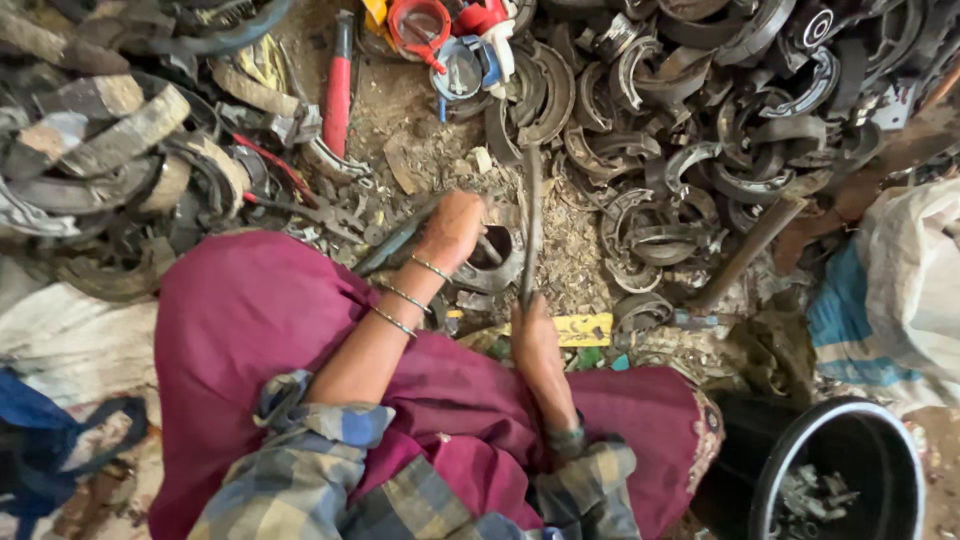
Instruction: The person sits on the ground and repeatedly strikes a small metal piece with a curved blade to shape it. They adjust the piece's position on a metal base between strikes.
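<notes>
My left hand (pixel 452 228) presses down on a curved metal brake shoe (pixel 492 262) lying on the dirt in front of my knees, gripping its rim. A flat bluish tool (pixel 395 243) sticks out from under that hand to the left. Several thin bangles circle the left wrist. My right hand (pixel 530 325) is closed around the lower end of a long dark metal rod (pixel 531 220), which stands up and away from me beside the shoe. A magenta cloth (pixel 260 330) covers my lap.
Heaps of worn brake shoes lie at left (pixel 120 140) and upper right (pixel 700 120). A red-handled tool (pixel 338 90) and plastic containers (pixel 440 35) sit at the top. A black bucket (pixel 775 470) with scraps stands lower right beside a white sack (pixel 915 280).
</notes>
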